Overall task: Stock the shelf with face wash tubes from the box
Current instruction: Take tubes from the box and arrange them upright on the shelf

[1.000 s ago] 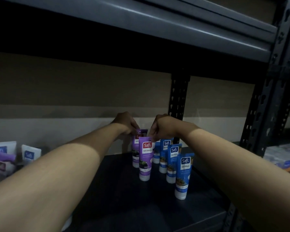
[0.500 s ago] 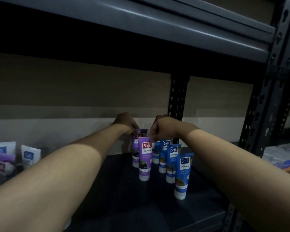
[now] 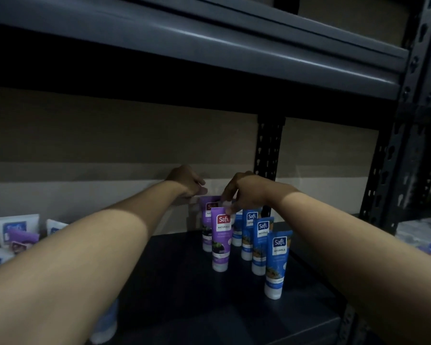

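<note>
**Both grips on purple tubes, mid-shelf**

Right grip [image 3: 246, 194] pinches the crimped top of the front purple tube [image 3: 220, 239], thumb in front and fingers behind. Left grip [image 3: 187, 181] is curled at the top of the rear purple tube [image 3: 206, 212], at 11 o'clock of the front one; cannot tell whether it holds it. Both purple tubes stand cap-down on the dark shelf [image 3: 184, 295]. A row of blue tubes [image 3: 276, 262] stands upright at 3 o'clock of them. White tubes [image 3: 15, 227] are at 9 o'clock, well apart.
</note>
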